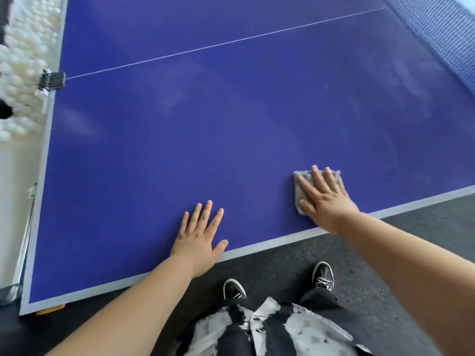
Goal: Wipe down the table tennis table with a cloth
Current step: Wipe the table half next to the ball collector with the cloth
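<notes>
- Head view showed a blue worktop filling most of the frame, pale-edged, with a thin white line running across it from the left edge towards the net.
- Dark speckled floor lay below its near edge.
- A blue net crossed the upper right corner.
- Blurred pale round things were heaped beyond the left edge; whether a container held them could not be told.
- The left grip, a bare hand, lay flat on the worktop near its front edge, fingers straight and spread, holding nothing.
- The right grip pressed flat on the cloth, fingers straight and pointing away from the person, not curled round it.
- The grey cloth lay folded on the worktop near the front edge, well right of the left grip, its long axis running with the fingers, away from that edge.
- A small metal fitting sat at the line's left end.
</notes>
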Action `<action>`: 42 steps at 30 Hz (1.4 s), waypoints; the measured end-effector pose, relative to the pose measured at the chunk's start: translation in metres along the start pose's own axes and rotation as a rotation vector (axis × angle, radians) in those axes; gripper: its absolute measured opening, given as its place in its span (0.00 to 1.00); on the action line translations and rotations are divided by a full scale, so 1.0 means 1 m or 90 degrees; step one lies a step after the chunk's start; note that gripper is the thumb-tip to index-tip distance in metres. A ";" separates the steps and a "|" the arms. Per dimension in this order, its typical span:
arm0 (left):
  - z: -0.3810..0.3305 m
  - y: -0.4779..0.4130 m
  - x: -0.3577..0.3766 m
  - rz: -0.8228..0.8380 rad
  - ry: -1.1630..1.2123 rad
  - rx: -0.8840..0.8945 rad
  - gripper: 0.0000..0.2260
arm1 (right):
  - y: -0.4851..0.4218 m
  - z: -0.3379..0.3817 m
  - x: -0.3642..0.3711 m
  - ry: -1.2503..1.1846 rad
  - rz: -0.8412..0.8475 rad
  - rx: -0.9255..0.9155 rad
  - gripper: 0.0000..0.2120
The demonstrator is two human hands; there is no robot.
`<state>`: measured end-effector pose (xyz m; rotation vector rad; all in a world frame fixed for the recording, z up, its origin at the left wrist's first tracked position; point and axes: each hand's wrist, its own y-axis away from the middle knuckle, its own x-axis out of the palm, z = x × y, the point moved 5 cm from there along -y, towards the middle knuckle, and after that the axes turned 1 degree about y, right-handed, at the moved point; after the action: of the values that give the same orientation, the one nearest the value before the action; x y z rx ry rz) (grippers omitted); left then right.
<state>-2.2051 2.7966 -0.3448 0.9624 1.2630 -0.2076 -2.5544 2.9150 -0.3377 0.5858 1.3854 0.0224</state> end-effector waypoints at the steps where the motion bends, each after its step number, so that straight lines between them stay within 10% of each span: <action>1: 0.001 -0.001 0.002 -0.001 0.000 0.005 0.36 | -0.009 -0.005 -0.003 -0.030 0.010 0.070 0.32; 5: 0.000 -0.003 0.004 -0.024 0.002 0.016 0.35 | -0.021 0.037 -0.006 -0.086 -0.015 0.132 0.34; 12: -0.008 -0.014 -0.004 -0.087 0.057 0.006 0.34 | 0.043 0.133 0.029 0.043 -0.012 -0.326 0.34; 20: -0.003 -0.064 -0.029 -0.135 0.066 0.006 0.35 | -0.058 0.023 -0.020 -0.083 -0.047 0.178 0.33; 29: -0.002 -0.073 -0.051 -0.185 0.128 0.011 0.32 | 0.016 0.141 0.014 -0.002 -0.090 -0.335 0.35; 37: 0.008 -0.176 -0.129 -0.254 0.144 -0.130 0.29 | -0.123 0.002 -0.067 -0.109 -0.079 0.132 0.38; 42: 0.000 -0.220 -0.127 -0.211 0.150 -0.130 0.32 | -0.117 0.079 -0.055 -0.059 -0.098 -0.124 0.36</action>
<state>-2.3844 2.6167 -0.3437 0.6098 1.6271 -0.2220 -2.5304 2.7653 -0.3294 0.3133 1.3168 0.0052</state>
